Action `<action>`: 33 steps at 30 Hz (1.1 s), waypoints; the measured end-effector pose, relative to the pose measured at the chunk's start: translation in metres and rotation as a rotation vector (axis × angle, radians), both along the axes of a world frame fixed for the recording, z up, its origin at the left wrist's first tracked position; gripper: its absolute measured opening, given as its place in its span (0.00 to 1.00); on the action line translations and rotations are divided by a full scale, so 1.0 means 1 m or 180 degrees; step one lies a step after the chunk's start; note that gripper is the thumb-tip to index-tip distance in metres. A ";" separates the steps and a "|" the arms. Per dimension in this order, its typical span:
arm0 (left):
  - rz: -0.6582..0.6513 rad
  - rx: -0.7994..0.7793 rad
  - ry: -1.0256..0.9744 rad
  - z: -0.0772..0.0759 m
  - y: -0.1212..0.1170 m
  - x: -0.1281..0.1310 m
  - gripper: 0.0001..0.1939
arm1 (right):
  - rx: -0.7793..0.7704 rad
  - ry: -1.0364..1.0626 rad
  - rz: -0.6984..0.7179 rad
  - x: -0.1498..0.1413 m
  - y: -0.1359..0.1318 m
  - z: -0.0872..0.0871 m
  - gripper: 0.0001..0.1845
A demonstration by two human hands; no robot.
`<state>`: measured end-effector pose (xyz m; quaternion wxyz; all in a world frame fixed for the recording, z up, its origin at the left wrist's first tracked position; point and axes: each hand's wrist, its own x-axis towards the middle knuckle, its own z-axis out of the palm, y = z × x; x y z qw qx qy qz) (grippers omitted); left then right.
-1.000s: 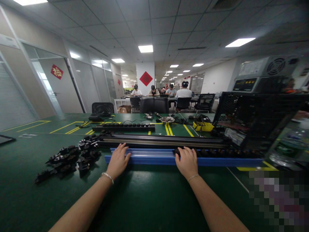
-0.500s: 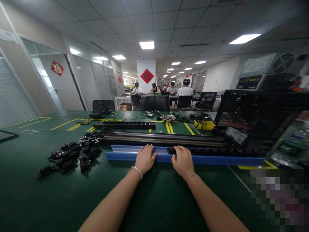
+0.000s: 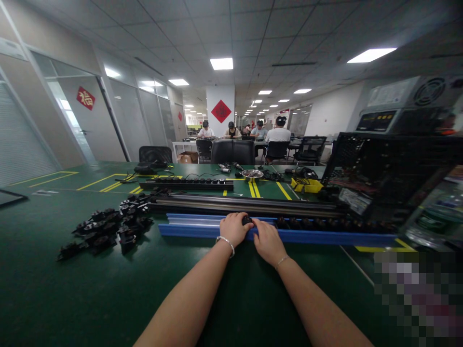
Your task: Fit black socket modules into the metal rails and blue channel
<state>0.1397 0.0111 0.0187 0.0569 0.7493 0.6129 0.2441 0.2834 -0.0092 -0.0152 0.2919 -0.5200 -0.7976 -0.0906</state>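
Left hand (image 3: 233, 229): bare, fingers curled over the blue rail (image 3: 191, 230), left of centre, the fingertips against a small black part (image 3: 247, 220); a pale bracelet (image 3: 227, 245) at the wrist. Right hand (image 3: 267, 239): bare, partly curled, palm down on the same rail, index finger reaching to the right side of that part; a thin chain (image 3: 281, 261) at the wrist. Neither is spread wide; whether either has a firm grip on the part cannot be told.

Blue rail: one, long, lying left to right on the green surface (image 3: 108, 299), its left stretch bare. Small black part: one, at the rail, between the two hands. Row of black parts (image 3: 318, 224): several, along the right stretch of the rail.

Loose black parts (image 3: 104, 226): a heap, left of the rail. Dark metal bars (image 3: 246, 205): long, just beyond the rail. Black strip (image 3: 188, 186): farther, left of centre. Metal bowl (image 3: 252, 174): far side. Yellow tray (image 3: 311, 185): far right, black cables in it. Computer case (image 3: 383, 178): right, open, two power supplies (image 3: 398, 94) stacked above.
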 end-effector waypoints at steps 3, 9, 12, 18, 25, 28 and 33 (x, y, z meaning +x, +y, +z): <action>-0.0010 -0.0078 0.0014 0.001 0.005 -0.001 0.20 | 0.0095 0.0021 -0.0052 0.001 0.002 -0.002 0.18; -0.0056 -0.0207 0.0116 0.002 0.015 -0.004 0.22 | 0.0166 -0.0179 -0.0251 0.005 0.006 -0.001 0.07; -0.0083 -0.0210 0.0109 0.002 0.017 -0.004 0.22 | 0.0110 -0.0208 -0.0237 0.006 0.009 0.000 0.05; 0.0081 -0.0123 0.0090 0.000 0.016 -0.004 0.24 | -0.0013 -0.0106 -0.0169 0.006 0.015 0.000 0.04; 0.0078 -0.0279 0.0112 0.002 0.020 -0.006 0.24 | -0.0112 0.0028 -0.0210 0.003 0.016 0.001 0.05; 0.0066 -0.0324 0.0115 0.004 0.021 -0.008 0.24 | -0.0069 0.0075 -0.0243 0.002 0.014 0.000 0.05; 0.0002 -0.0375 0.0172 0.006 0.023 -0.010 0.22 | 0.0023 0.0058 -0.0260 0.001 0.012 -0.001 0.05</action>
